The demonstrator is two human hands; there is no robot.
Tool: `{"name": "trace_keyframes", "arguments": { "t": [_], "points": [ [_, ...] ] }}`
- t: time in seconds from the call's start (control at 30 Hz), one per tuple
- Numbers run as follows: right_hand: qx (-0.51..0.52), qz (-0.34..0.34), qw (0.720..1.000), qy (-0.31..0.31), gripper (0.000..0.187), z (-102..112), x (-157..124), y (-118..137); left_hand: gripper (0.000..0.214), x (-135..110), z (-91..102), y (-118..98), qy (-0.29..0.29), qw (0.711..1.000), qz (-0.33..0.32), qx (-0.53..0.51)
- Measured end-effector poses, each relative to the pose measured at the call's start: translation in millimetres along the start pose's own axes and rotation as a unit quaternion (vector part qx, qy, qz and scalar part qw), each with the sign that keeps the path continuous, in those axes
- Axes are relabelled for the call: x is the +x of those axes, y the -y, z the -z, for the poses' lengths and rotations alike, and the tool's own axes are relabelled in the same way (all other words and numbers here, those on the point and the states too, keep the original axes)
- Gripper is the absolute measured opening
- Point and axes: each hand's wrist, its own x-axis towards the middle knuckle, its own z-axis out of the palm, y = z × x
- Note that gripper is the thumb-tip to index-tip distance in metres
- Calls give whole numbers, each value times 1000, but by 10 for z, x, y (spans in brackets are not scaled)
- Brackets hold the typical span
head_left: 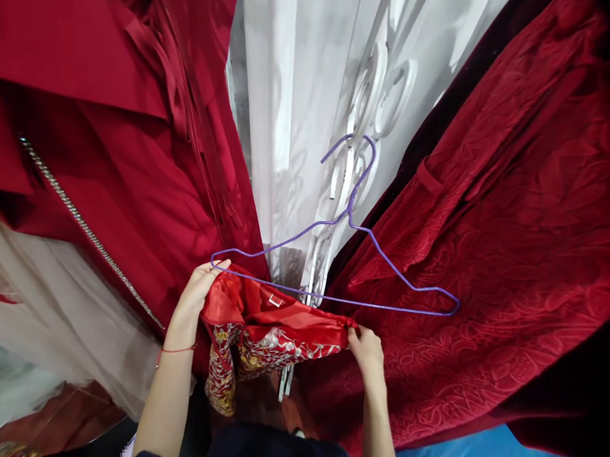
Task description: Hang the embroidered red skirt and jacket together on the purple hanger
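A purple wire hanger (366,260) hangs in front of me, its hook up against a white curtain (301,122). A small red garment with gold embroidery (268,333) is stretched between my hands just under the hanger's bottom bar. My left hand (200,292) grips the garment's left edge together with the hanger's left end. My right hand (366,349) pinches the garment's right edge, fingers closed. A thin red string is tied round my left wrist.
A dark red satin dress with a jewelled strap (85,226) hangs at the left. A red embossed velvet garment (510,248) fills the right. Pale tulle (48,311) lies at the lower left. A white metal grille (375,99) shows behind the curtain.
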Motion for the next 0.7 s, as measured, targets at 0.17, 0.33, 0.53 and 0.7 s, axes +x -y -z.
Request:
{"name": "trace_keyframes", "arguments": {
  "t": [0.17,0.33,0.53,0.7],
  "points": [
    [310,0,950,47,37,187,-10,250,48,32,217,-457,33,998,-31,38],
    [497,-25,861,-108,20,367,133,531,43,72,176,-767,33,940,-209,268],
    [521,23,834,-178,18,620,377,527,41,-55,-34,-848,0,873,-257,414],
    [521,45,830,-193,17,753,443,409,40,-232,-219,-1041,-47,837,-274,471]
  ]
}}
